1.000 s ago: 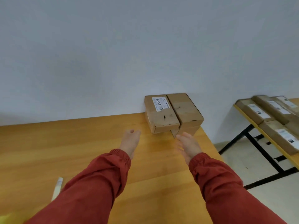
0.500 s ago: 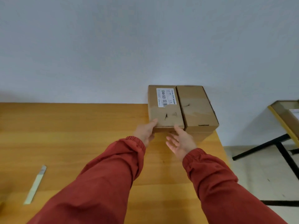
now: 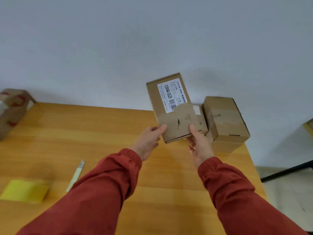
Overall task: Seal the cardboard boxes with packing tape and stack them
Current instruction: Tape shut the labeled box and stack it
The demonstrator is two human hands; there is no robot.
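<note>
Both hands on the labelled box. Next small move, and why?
Probably draw the labelled box back and set it flat on the table: the left hand and right hand hold only its near end, and it hangs tilted above the stacked boxes by the wall.

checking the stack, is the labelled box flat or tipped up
Tipped up: box far end raised, left hand and right hand gripping its near corners.

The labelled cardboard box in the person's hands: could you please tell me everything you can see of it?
The labelled box is a flat brown cardboard carton with a white printed label reading 12V4A-S525 and a barcode. A strip of brown tape crosses its top, overlapping the label's lower edge. It is tilted, far end raised, above the far right corner of the table. The left hand and right hand grip its near corners, thumbs on top.
</note>
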